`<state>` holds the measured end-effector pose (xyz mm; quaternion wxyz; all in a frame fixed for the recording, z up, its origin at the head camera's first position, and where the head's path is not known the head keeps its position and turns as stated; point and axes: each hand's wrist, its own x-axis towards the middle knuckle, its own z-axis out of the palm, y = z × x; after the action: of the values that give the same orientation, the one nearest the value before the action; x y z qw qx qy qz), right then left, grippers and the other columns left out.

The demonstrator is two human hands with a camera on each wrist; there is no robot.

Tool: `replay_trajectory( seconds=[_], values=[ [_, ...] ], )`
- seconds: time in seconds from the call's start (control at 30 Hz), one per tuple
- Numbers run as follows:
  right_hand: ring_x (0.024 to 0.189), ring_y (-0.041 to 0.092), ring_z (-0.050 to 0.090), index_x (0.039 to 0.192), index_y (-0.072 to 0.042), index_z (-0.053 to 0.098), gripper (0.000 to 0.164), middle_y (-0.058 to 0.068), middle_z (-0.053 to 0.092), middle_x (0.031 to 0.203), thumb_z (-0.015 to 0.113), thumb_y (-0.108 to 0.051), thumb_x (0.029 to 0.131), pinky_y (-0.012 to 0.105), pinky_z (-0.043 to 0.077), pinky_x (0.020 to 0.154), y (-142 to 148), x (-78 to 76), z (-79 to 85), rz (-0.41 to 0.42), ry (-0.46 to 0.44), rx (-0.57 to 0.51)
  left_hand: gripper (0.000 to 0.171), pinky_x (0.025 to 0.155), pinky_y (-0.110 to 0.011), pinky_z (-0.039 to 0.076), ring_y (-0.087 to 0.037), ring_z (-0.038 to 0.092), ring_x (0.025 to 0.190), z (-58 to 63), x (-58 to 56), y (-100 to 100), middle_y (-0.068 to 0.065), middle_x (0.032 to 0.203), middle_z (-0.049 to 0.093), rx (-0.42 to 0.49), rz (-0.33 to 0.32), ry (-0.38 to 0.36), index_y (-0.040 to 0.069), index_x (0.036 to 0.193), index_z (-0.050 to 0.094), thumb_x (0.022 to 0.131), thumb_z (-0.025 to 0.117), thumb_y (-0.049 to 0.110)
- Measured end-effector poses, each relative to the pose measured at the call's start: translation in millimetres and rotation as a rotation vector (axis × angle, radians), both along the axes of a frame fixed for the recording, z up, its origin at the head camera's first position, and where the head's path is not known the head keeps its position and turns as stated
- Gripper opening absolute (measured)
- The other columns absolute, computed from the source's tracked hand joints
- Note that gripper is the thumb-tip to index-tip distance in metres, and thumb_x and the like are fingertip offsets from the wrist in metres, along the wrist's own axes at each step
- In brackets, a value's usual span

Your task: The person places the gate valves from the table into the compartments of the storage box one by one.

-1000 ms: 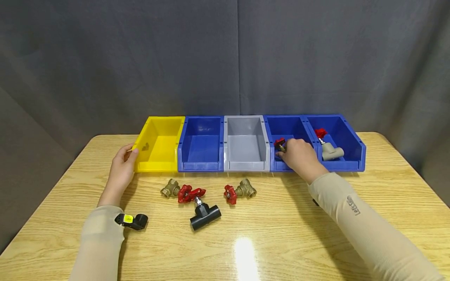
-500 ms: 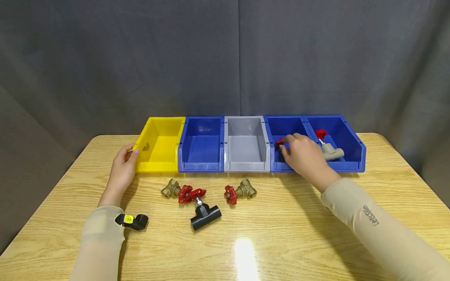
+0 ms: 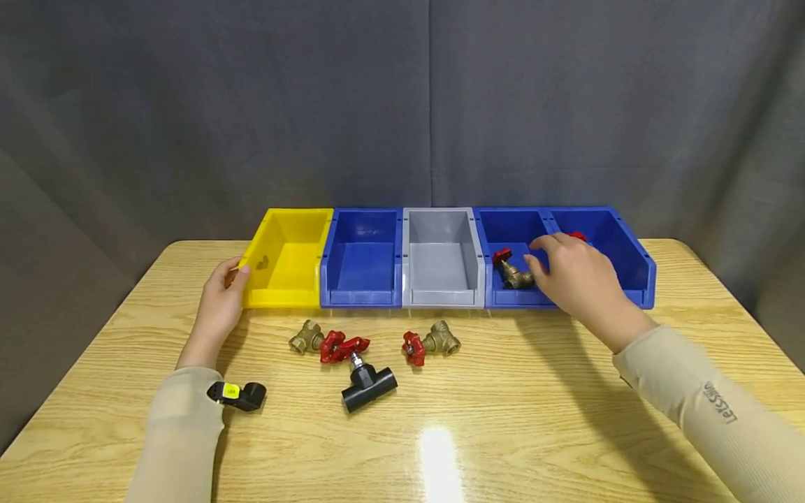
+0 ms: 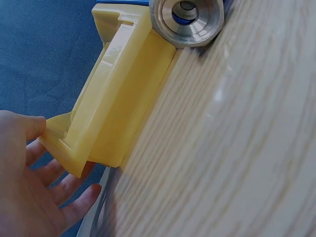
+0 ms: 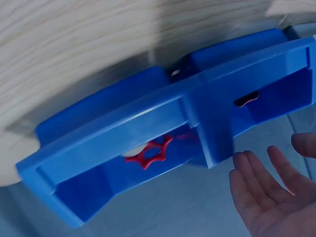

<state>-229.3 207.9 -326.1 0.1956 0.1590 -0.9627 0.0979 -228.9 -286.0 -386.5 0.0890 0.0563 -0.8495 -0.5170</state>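
My left hand point(image 3: 221, 297) grips the front left corner of the yellow storage bin point(image 3: 279, 299), thumb at the rim and fingers behind the side wall, as the left wrist view shows. Over the divider between the two right-hand blue bins, my right hand point(image 3: 578, 279) holds nothing, its fingers spread and loosely bent. Just left of it, a brass valve with a red handwheel point(image 3: 517, 278) lies in the inner blue bin point(image 3: 512, 299). In the outermost blue bin point(image 3: 648, 279), a red handwheel point(image 5: 150, 154) shows in the right wrist view; its grey valve is mostly hidden.
A grey bin point(image 3: 442, 299) and another blue bin point(image 3: 360, 299) complete the row. In front lie a left brass valve point(image 3: 307, 338), a black tee-shaped valve point(image 3: 367, 388) and a right brass valve point(image 3: 441, 339), all with red handwheels. A grey curtain point(image 3: 402, 105) hangs behind.
My right hand has let go of the brass valve, leaving it in the inner blue bin, and moved up and right. My left hand stays at the yellow bin.
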Motion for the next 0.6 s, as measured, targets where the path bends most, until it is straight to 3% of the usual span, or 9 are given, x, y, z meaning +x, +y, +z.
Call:
replay_trajectory(
  seconds=[0.3,0.47,0.6],
  values=[
    [0.083,0.042,0.064,0.108,0.006,0.068,0.028,0.024,0.066,0.1,0.065,-0.019,0.095,0.058,0.051,0.066,25,4.5,2.0,-0.038,0.026,0.016,0.057,0.102,-0.046,0.039,-0.038,0.044,0.127,-0.5,-0.3,-2,-0.028,0.144,0.042,-0.007,-0.002,0.011,-0.001,0.152,0.031,0.109,0.032,0.035],
    [0.069,0.038,0.061,0.099,0.006,0.067,0.023,0.021,0.064,0.086,0.066,-0.016,0.092,0.056,0.049,0.056,38,6.1,0.9,-0.038,0.093,0.028,0.056,0.1,-0.043,0.04,-0.036,0.045,0.125,-0.1,-0.4,-1,-0.027,0.143,0.043,-0.006,0.01,0.004,0.0,0.152,0.031,0.109,0.032,0.035],
    [0.063,0.037,0.059,0.097,0.005,0.066,0.02,0.022,0.064,0.084,0.062,-0.014,0.091,0.055,0.046,0.05,50,8.1,1.3,-0.062,0.087,0.017,0.055,0.101,-0.043,0.039,-0.036,0.044,0.126,0.1,-0.5,0,-0.027,0.143,0.043,0.002,0.014,-0.002,0.0,0.152,0.031,0.109,0.033,0.034]
  ],
)
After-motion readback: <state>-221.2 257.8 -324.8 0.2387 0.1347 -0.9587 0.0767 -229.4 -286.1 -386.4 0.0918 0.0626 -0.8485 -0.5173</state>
